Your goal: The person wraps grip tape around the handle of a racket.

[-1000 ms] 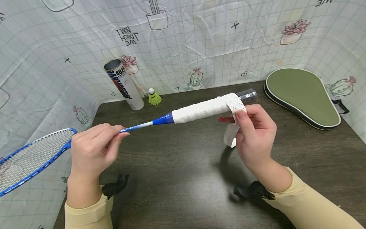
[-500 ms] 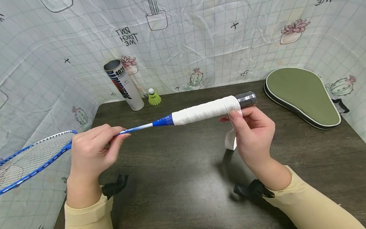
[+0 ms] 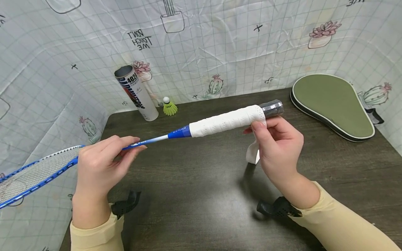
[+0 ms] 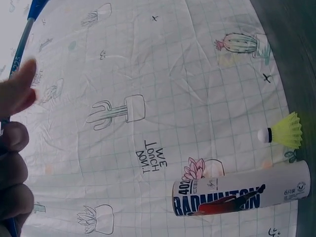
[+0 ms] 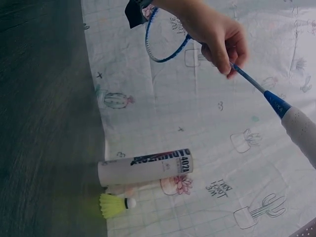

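Note:
A blue and white badminton racket [image 3: 178, 132] is held up over the table, its head at the left and its handle toward the right. My left hand [image 3: 102, 165] pinches the shaft between thumb and fingers. White perforated grip tape [image 3: 226, 122] winds round most of the handle, while the dark butt end [image 3: 272, 108] shows bare beyond it. Close under the last turn, my right hand [image 3: 280, 150] pinches the tape between thumb and fingers. A loose tail of tape [image 3: 252, 153] hangs below that hand. In the right wrist view, the white wrapped handle [image 5: 302, 131] reaches the right edge.
At the back left a badminton tube [image 3: 136, 93] stands upright, with a yellow shuttlecock [image 3: 169, 106] beside it. A green paddle case [image 3: 333, 106] lies at the back right on the dark wooden table [image 3: 194, 195]. A patterned cloth [image 3: 226, 45] rises behind.
The right hand has drawn the tape down and round the handle, so the slanting strip now lies flat against it. The racket has rolled slightly, and its head appears narrower.

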Motion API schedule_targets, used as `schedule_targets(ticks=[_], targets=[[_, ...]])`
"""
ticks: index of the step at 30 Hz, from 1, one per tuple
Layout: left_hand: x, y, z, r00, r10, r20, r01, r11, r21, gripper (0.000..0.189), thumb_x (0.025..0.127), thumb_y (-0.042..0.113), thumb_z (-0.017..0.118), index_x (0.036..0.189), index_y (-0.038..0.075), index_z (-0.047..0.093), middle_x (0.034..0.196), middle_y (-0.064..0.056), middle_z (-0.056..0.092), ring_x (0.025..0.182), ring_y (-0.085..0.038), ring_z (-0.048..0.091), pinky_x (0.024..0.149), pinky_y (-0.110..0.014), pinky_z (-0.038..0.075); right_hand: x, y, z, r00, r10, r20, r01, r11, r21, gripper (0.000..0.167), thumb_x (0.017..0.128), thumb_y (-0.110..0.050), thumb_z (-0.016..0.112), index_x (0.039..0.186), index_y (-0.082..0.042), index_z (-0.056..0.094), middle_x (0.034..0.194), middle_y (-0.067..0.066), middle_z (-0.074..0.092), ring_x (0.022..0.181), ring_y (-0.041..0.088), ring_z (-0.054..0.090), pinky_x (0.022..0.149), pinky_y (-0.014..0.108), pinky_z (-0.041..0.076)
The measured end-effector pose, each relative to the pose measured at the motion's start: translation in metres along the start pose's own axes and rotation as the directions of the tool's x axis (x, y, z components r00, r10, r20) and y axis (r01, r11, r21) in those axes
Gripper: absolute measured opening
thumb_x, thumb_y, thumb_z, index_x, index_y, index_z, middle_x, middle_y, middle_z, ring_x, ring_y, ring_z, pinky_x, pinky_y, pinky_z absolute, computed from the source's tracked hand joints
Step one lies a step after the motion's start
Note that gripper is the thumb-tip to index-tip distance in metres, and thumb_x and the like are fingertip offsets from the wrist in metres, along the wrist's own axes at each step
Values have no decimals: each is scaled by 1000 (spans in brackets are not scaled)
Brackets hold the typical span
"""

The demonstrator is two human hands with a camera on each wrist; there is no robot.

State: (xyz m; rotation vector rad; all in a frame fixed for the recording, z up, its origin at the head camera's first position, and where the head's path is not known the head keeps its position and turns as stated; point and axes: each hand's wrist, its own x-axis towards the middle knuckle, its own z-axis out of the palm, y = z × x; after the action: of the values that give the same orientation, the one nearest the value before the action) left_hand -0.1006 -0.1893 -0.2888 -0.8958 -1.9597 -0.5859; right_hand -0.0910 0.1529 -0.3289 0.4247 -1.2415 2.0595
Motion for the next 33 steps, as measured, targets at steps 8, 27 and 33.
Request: schedule_targets(ticks=[8, 27, 33], targets=[[7, 11, 8, 978, -10, -209, 7, 1000, -15, 23, 93, 20, 80, 79, 1, 80, 66, -9, 68, 50, -28, 52, 51, -33, 38, 1, -2, 1, 999, -20, -38, 24, 993, 119, 11, 86, 20, 66, 78, 22, 58, 67, 11, 61, 62, 27, 67, 63, 32, 58], [3, 2, 8, 977, -17, -211, 32, 997, 65, 24, 92, 28, 80, 85, 5, 83, 72, -8, 73, 52, -30, 57, 54, -36, 41, 4, 0, 1, 999, -53, 2, 53, 995, 90, 9, 86, 19, 66, 84, 25, 60, 73, 14, 67, 61, 26, 69, 70, 34, 59], [6, 3, 8, 981, 20, -192, -15, 1000, 25, 31, 97, 27, 75, 78, 3, 80, 65, -7, 68, 47, -24, 51, 46, -33, 37, 6, 0, 0, 999, -42, -31, 45, 995, 90, 12, 86, 18, 69, 79, 25, 61, 70, 15, 68, 52, 23, 64, 62, 30, 56]])
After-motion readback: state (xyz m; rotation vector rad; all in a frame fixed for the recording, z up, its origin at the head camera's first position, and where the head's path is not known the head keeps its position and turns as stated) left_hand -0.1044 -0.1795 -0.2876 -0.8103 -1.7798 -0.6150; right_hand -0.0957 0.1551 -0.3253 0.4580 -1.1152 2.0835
